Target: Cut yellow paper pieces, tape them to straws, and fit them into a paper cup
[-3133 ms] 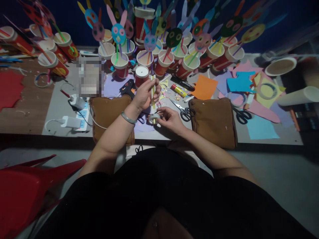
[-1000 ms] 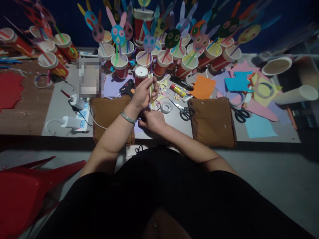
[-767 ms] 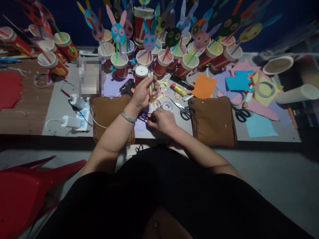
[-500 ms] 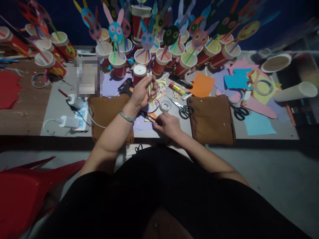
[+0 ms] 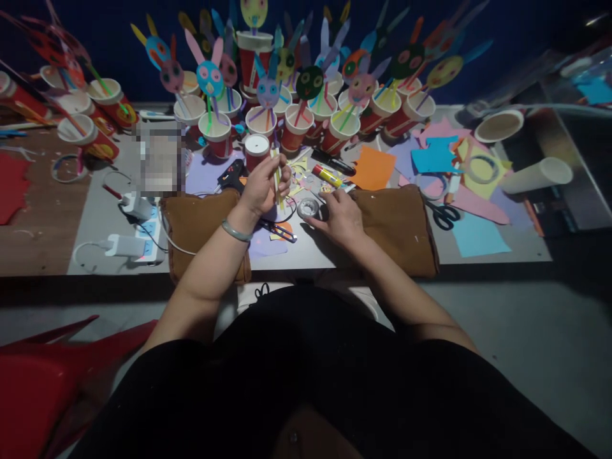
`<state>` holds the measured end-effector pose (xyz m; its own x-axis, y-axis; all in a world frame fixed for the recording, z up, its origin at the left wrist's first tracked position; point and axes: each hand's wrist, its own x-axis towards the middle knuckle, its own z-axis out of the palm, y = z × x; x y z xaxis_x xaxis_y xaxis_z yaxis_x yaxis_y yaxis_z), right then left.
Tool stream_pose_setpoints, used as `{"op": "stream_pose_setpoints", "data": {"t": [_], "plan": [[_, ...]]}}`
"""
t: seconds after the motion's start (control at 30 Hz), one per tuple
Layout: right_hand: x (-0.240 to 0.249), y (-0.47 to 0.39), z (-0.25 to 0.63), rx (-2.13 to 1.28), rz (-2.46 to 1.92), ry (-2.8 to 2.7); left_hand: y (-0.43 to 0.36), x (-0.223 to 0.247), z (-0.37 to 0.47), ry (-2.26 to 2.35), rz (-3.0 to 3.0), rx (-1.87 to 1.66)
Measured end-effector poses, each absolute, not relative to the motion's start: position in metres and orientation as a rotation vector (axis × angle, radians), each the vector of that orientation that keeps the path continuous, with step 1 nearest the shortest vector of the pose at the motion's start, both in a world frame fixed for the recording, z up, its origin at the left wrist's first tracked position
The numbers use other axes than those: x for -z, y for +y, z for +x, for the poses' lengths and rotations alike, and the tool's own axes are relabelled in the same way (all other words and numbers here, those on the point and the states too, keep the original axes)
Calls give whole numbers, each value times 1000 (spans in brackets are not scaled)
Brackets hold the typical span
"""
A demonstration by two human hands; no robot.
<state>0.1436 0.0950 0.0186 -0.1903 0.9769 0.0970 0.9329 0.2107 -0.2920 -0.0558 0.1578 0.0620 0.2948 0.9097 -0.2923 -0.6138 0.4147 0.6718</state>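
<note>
My left hand (image 5: 265, 185) is closed around slim yellow-and-white straws (image 5: 278, 185), which it holds up over the table. My right hand (image 5: 343, 218) reaches over the tabletop with thumb and fingers apart. A roll of clear tape (image 5: 307, 208) lies just at its thumb and forefinger; whether they touch it I cannot tell. The scissors seen there before are hidden beneath this hand. Between the hands, a slim dark cutter-like tool (image 5: 282, 232) rests on orange and purple paper. Behind my left hand stands a red cup (image 5: 257, 153), its white base upward.
Red paper cups (image 5: 217, 143) with rabbit-faced straws line the back. A black glue gun (image 5: 233, 175), glue stick (image 5: 327, 175) and marker (image 5: 333, 162) lie mid-table. Brown pads (image 5: 399, 233) flank my hands. Chargers fill a power strip (image 5: 149, 236) at left. Other scissors (image 5: 444, 215) lie right.
My right hand has let go of the slim dark tool and moved right and up to the tape and scissors. The left hand still holds the straws. The whole view has shifted slightly.
</note>
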Motion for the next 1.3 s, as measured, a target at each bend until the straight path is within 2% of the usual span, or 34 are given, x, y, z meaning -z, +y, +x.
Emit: {"op": "stream_pose_setpoints", "data": {"t": [0.17,0.27,0.43,0.53,0.67,0.83,1.07,1.3], "plan": [[-29,119,141,-459,-1701,-2333,157,-60,-56,712,520,-1065],[-44,137,147,-643,-1588,-2138,156,-61,-55,728,533,-1097],[-63,169,148,-1356,-1148,-1511,156,-59,-52,730,585,-1104],[-58,180,142,-1618,-1027,-1320,157,-52,-51,696,620,-1096],[-42,186,139,-1688,-1099,-1261,156,-44,-48,687,677,-1092],[-30,186,141,-1760,-973,-1183,152,-45,-46,697,692,-1079],[-23,182,137,-1706,-893,-1201,149,-47,-44,766,707,-1047],[-15,181,138,-1619,-883,-1157,150,-35,-40,648,832,-1123]]}}
